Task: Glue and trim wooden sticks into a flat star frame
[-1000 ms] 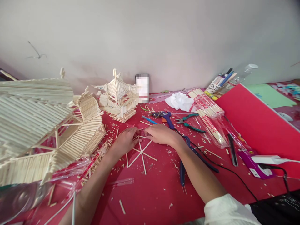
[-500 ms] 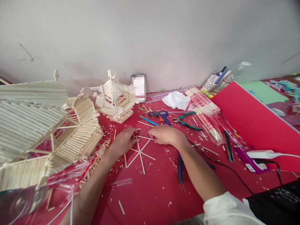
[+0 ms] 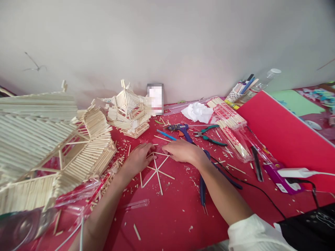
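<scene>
A six-armed frame of thin wooden sticks (image 3: 158, 177) lies flat on the red tabletop, its arms meeting in the middle. My left hand (image 3: 140, 157) is closed at the frame's upper left corner, thumb and forefinger pinching near a stick end. Across the top runs a short wooden stick (image 3: 160, 153), between the tips of two arms. My right hand (image 3: 181, 152) has its fingers pinched on the right end of that stick; the fingertips are partly hidden. Another short stick (image 3: 141, 180) joins the frame's left side.
Stick-built model houses stand left, a large one (image 3: 86, 150) and a smaller one (image 3: 129, 113). Beyond my hands lie a glue gun (image 3: 183, 129), a blue pen (image 3: 166, 135) and green-handled pliers (image 3: 211, 136). Bagged chopsticks (image 3: 230, 127), a power strip (image 3: 281, 177) and a black cord are right.
My right hand has slid slightly left along the top stick, closer to my left hand. My left hand stays at the corner. The view has shifted a little.
</scene>
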`<state>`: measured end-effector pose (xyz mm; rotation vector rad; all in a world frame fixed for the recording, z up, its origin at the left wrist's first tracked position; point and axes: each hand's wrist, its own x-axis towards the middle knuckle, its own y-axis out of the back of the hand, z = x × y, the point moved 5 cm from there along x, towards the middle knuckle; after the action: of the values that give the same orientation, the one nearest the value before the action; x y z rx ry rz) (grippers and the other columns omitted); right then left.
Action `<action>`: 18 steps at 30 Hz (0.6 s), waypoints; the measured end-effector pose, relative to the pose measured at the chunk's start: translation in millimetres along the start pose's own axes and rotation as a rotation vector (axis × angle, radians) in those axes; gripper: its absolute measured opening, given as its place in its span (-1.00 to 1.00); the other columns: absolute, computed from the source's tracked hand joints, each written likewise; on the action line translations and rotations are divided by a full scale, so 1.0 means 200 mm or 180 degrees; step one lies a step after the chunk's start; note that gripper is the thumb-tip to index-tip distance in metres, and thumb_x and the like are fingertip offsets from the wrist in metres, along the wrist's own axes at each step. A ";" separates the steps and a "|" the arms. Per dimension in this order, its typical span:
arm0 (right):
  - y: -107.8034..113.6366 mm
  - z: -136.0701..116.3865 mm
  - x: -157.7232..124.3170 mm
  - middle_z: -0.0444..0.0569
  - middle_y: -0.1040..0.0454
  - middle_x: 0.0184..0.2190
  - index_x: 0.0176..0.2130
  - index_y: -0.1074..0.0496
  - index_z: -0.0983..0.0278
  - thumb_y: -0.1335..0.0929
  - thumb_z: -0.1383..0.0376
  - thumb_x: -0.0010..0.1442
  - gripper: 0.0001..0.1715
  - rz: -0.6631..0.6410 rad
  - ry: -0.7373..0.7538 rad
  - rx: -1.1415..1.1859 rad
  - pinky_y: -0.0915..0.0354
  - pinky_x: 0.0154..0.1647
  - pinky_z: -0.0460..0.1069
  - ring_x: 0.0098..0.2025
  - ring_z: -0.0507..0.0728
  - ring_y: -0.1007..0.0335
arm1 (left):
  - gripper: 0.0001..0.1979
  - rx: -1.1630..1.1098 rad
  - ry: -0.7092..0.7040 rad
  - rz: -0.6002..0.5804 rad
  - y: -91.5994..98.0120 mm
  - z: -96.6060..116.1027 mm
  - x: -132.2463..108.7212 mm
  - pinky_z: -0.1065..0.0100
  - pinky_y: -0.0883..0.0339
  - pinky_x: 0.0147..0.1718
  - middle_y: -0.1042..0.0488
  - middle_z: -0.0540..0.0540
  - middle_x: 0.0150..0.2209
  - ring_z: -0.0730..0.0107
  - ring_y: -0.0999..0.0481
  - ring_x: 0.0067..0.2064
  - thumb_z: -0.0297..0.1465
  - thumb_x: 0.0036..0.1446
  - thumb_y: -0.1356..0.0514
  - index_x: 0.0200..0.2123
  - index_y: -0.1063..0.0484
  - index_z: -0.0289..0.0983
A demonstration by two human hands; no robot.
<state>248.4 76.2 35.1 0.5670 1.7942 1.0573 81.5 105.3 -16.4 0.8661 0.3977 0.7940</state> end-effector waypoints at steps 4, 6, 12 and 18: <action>0.00 0.00 0.00 0.02 -0.61 -0.11 -0.12 -0.48 0.21 -0.26 0.47 0.37 -0.74 0.0003 0.0010 0.0014 -0.14 -0.28 -0.04 -0.09 0.17 -0.51 | -0.77 0.0006 -0.0014 0.0004 -0.01 0.00 0.00 0.26 -0.40 -0.12 -0.56 -0.09 -0.16 0.22 -0.56 -0.11 -0.39 0.23 -0.35 -0.10 -0.41 -0.21; 0.00 -0.01 0.00 0.02 -0.60 -0.10 -0.12 -0.47 0.21 -0.26 0.47 0.36 -0.75 -0.0022 0.0003 0.0016 -0.13 -0.29 -0.04 -0.09 0.17 -0.51 | -0.76 0.0022 0.0001 0.0009 -0.01 -0.01 0.00 0.26 -0.41 -0.12 -0.56 -0.09 -0.15 0.21 -0.56 -0.10 -0.37 0.23 -0.36 -0.09 -0.41 -0.21; -0.02 0.01 0.00 0.03 -0.60 -0.10 -0.11 -0.46 0.24 -0.30 0.43 0.33 -0.82 -0.0091 -0.0011 0.0016 -0.14 -0.31 -0.03 -0.10 0.20 -0.52 | -0.89 -0.0159 -0.0138 0.0086 0.02 -0.01 -0.01 0.24 -0.43 -0.07 -0.56 -0.10 -0.13 0.22 -0.57 -0.08 -0.39 0.32 -0.23 -0.10 -0.41 -0.21; -0.03 0.05 0.01 0.04 -0.61 -0.06 -0.06 -0.46 0.23 -0.34 0.39 0.33 -0.81 -0.0093 -0.0104 -0.0005 -0.17 -0.31 -0.03 -0.07 0.22 -0.55 | -0.68 -0.0176 -0.0162 0.0274 0.07 -0.06 -0.02 0.23 -0.46 -0.03 -0.57 -0.12 -0.08 0.26 -0.58 -0.07 -0.62 0.26 -0.03 -0.02 -0.41 -0.21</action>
<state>256.4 78.1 27.8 0.5524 1.7678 1.0239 66.4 113.4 -12.6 0.8546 0.2938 0.8569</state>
